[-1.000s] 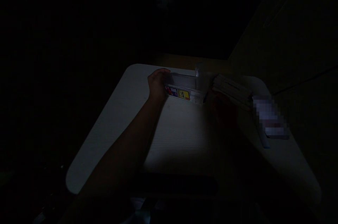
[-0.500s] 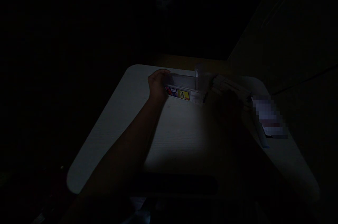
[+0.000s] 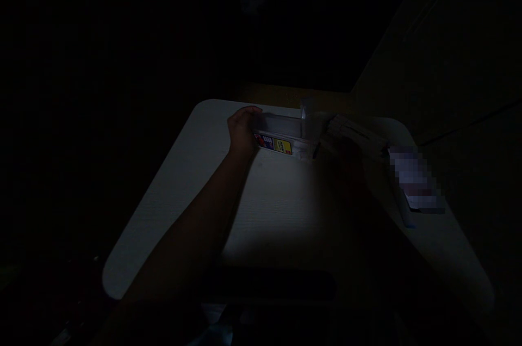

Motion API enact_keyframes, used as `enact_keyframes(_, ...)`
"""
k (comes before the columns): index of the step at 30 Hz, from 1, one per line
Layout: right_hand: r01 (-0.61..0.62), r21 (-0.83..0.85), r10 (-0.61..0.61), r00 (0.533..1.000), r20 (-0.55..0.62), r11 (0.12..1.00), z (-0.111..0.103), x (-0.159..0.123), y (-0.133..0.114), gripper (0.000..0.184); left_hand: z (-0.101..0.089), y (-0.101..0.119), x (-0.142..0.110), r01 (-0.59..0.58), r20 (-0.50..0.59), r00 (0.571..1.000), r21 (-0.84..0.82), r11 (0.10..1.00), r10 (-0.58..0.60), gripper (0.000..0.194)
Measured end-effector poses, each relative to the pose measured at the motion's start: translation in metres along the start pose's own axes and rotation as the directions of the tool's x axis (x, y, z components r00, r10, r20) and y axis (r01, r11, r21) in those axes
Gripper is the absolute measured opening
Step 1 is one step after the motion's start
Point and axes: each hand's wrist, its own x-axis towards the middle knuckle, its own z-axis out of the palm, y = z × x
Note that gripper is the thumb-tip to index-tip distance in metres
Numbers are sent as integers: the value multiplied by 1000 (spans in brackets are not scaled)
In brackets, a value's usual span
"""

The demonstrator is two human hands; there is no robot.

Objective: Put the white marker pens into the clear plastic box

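Most of the view is very dark. My left hand [image 3: 243,131] is closed around the left end of a clear plastic case [image 3: 281,125] lying on the table. A yellow, dark blue and red label [image 3: 273,144] runs along the case's near side, and a clear flap [image 3: 309,109] stands up at its right end. My right hand [image 3: 346,158] is in deep shadow just right of the case, beside a pale bundle of thin sticks or pens [image 3: 354,133]. Its fingers cannot be made out, nor whether it holds anything.
The pale table [image 3: 171,172] has rounded corners. On its right side lies a lit, blurred-out screen [image 3: 416,180], resting by a long flat object with a blue end [image 3: 409,225]. A dark wall or panel rises behind the table.
My right hand has shifted slightly up and left, toward the right end of the case. My left hand and the case stay nearly where they were.
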Motion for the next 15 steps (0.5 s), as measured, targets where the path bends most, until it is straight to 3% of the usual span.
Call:
enact_keyframes(6, 27, -128, -30, 999, -25, 991, -10, -5, -13, 28, 0, 0, -1, -6, -5, 1000, -16, 1000, 5, 21)
enact_keyframes(15, -18, -241, 37, 996, 76, 970, -6, -2, 4, 34, -1, -5, 2, -11, -6, 1000, -7, 1000, 11, 21)
